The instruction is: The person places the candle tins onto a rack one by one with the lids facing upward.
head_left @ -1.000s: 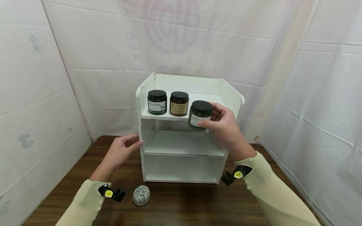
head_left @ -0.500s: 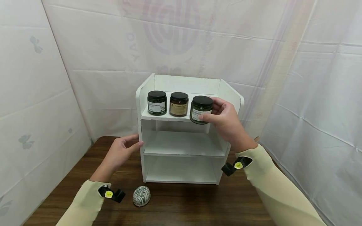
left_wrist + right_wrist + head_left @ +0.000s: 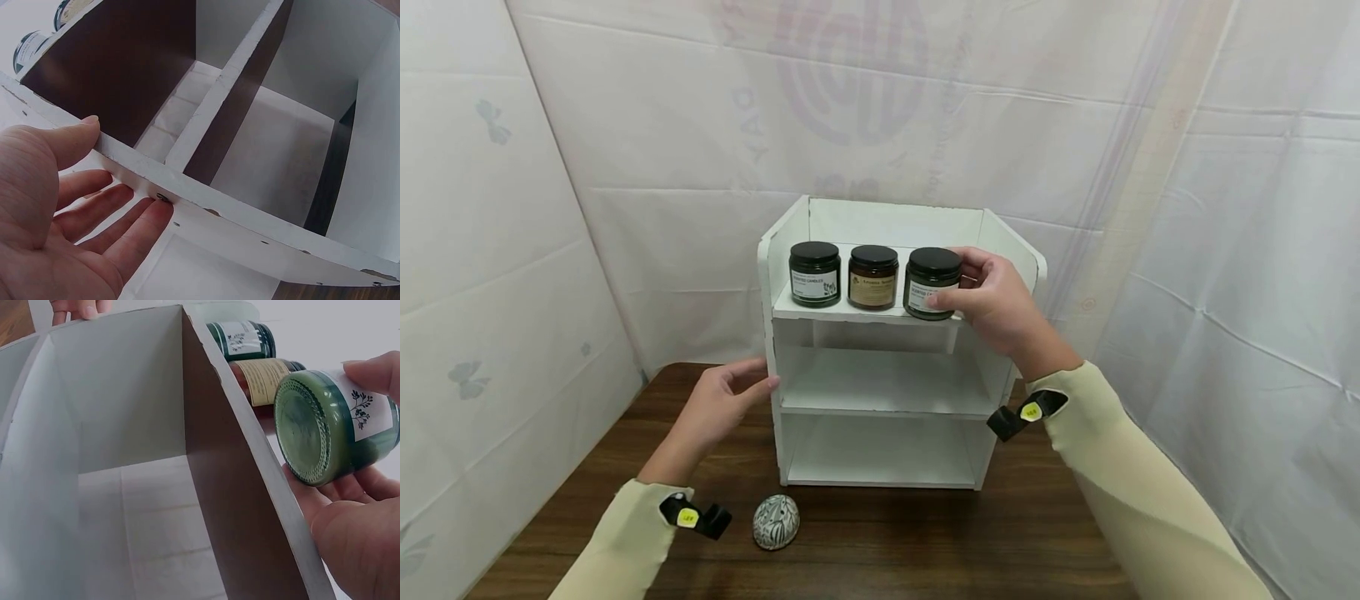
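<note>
My right hand point(image 3: 1000, 304) grips a green glass candle jar point(image 3: 931, 287) with a black lid and white label, thumb across the label. The jar is at the front edge of the top board of a white shelf unit point(image 3: 880, 408); in the right wrist view its ribbed bottom point(image 3: 303, 428) shows, tipped toward the camera. Left of it on that board stand an amber candle jar point(image 3: 872, 287) and another green candle jar point(image 3: 815, 283). My left hand point(image 3: 718, 408) touches the unit's left side, thumb point(image 3: 78, 140) on the front edge and fingers fairly straight along the outer face.
A black-and-white patterned, rounded object point(image 3: 776, 522) lies on the dark wooden table point(image 3: 880, 550), in front of the unit's left corner. The unit has two lower compartments. White cloth point(image 3: 685, 125) hangs behind and on both sides.
My right hand has raised the green candle jar from below the top board's front edge to the level of the other two jars. My left hand has stayed at the unit's side.
</note>
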`<state>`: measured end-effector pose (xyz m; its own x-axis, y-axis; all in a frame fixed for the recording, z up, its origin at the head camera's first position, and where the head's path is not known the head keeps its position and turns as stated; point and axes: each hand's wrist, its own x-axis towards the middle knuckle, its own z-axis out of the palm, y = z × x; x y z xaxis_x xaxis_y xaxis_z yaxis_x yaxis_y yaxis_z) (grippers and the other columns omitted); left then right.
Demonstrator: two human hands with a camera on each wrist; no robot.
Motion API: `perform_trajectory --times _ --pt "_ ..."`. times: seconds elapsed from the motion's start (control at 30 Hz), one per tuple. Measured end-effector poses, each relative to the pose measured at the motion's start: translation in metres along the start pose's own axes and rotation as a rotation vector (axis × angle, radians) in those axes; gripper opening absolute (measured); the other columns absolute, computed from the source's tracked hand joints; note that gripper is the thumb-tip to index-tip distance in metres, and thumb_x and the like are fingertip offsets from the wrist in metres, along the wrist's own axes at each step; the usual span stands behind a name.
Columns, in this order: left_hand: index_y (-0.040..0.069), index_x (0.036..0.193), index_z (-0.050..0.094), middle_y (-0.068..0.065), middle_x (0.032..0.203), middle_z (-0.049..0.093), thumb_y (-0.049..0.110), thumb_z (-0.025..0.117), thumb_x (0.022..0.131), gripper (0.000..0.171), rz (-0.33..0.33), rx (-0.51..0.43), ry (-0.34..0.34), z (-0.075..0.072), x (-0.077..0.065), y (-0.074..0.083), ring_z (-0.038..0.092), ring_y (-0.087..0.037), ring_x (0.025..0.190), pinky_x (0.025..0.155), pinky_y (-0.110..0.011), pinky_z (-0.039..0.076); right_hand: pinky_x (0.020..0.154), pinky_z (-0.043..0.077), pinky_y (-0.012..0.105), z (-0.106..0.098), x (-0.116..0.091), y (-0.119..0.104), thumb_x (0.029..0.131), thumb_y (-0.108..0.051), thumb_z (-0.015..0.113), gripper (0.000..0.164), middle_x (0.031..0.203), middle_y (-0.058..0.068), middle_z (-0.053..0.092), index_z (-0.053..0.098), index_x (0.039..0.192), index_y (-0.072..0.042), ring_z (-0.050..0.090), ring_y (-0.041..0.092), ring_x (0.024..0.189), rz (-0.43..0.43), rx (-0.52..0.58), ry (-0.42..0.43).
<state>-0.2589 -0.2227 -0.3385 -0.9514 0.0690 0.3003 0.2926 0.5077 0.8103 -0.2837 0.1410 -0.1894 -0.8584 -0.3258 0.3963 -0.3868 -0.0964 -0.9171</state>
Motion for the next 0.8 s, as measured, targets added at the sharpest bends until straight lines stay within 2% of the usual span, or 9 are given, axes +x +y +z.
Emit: perform_trajectory --times 0.13,0.27,0.5,0.8 --pt "0.005 0.143 0.06 -0.015 0.138 0.066 0.042 0.069 0.098 0.058 0.004 -0.012 -0.007 0.0 0.001 -0.001 0.067 -0.021 0.114 0.09 -0.029 0.055 0.084 0.059 0.023 -0.003 0.006 -0.002 0.076 0.019 0.068 0.056 0.106 -0.002 0.073 0.06 0.128 0.0 0.067 0.012 0.095 0.024 -0.009 0.005" --pt "0.004 0.143 0.059 -0.016 0.137 0.066 0.041 0.069 0.098 0.059 0.001 -0.014 -0.011 -0.001 0.001 -0.003 0.067 -0.014 0.109 0.085 -0.023 0.055 0.085 0.058 0.022 -0.007 0.011 -0.002 0.077 0.018 0.07 0.054 0.105 -0.001 0.074 0.061 0.127 0.001 0.068 0.012 0.095 0.036 -0.022 0.007" --pt "0.003 0.144 0.058 -0.017 0.139 0.065 0.042 0.069 0.098 0.062 -0.007 -0.001 -0.003 -0.001 0.001 -0.003 0.066 -0.019 0.112 0.084 -0.021 0.053 0.088 0.057 0.023 -0.01 0.019 -0.002 0.077 0.017 0.07 0.055 0.102 -0.003 0.076 0.06 0.129 0.005 0.07 0.012 0.096 0.038 -0.07 0.007" --pt "0.003 0.144 0.058 -0.017 0.136 0.066 0.042 0.07 0.098 0.061 -0.006 -0.012 -0.007 -0.002 0.001 -0.003 0.068 -0.015 0.108 0.085 -0.024 0.055 0.087 0.056 0.021 -0.009 0.025 -0.002 0.076 0.019 0.07 0.057 0.103 -0.002 0.075 0.059 0.13 0.006 0.069 0.011 0.099 0.103 -0.069 0.009"
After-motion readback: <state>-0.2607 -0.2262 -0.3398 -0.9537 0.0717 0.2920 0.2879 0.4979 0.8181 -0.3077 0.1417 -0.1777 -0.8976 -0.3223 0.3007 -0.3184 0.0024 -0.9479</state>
